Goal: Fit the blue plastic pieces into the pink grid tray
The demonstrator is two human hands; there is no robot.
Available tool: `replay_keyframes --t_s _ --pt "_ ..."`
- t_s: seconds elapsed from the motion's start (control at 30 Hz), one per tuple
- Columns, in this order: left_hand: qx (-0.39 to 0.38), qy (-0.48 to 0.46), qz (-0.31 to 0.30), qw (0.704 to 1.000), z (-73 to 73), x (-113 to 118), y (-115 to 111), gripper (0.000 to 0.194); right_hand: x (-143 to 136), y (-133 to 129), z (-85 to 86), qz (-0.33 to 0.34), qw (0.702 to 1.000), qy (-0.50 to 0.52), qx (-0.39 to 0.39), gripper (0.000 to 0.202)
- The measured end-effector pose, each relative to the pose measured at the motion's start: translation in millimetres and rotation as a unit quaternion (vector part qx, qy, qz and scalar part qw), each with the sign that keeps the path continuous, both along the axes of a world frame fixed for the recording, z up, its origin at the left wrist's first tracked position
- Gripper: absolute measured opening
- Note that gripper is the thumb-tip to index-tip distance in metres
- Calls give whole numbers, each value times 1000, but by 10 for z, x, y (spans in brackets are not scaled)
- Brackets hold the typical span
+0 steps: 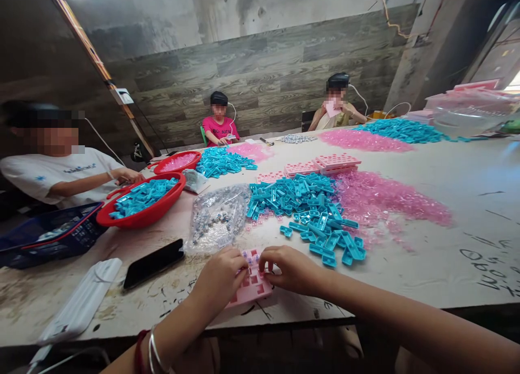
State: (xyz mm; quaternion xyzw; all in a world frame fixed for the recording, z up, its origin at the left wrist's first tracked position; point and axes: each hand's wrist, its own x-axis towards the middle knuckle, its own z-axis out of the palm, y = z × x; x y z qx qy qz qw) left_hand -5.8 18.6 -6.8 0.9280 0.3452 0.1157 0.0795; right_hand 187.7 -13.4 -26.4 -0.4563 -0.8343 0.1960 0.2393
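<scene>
The pink tray (252,291) – matte, pitted with squarish recesses – was placed near the front edge of the pale table (406,271), touched by both hands. The left hand (222,273) and right hand (289,268) were curled narrowly; whether anything was pinched could not be told. Glossy blue troughs (298,198) were heaped beyond. The tray's upper left was hidden by fingers.

My only view looks from my head, forward and down, over my own forearms to the table (430,255) close below and the plank-patterned wall (276,65) beyond.
</scene>
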Motion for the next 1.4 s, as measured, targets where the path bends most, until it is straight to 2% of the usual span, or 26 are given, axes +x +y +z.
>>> replay_keyframes --t_s 0.2,0.47,0.87,1.17,1.4 --pt "7 -9 15 1000 -20 22 -18 17 7 -6 -23 3 1000 2 4 15" --pt "19 6 6 1000 7 37 -27 20 -6 -22 25 -2 1000 -5 -5 14" --pt "-39 -23 25 999 -1 5 44 15 -1 -19 6 -3 1000 -9 9 15" --pt "-90 -58 49 993 43 -67 84 8 -58 9 -30 -24 996 33 84 19" --pt "-114 -44 47 991 44 -108 110 13 -188 49 -16 -10 992 42 119 18"
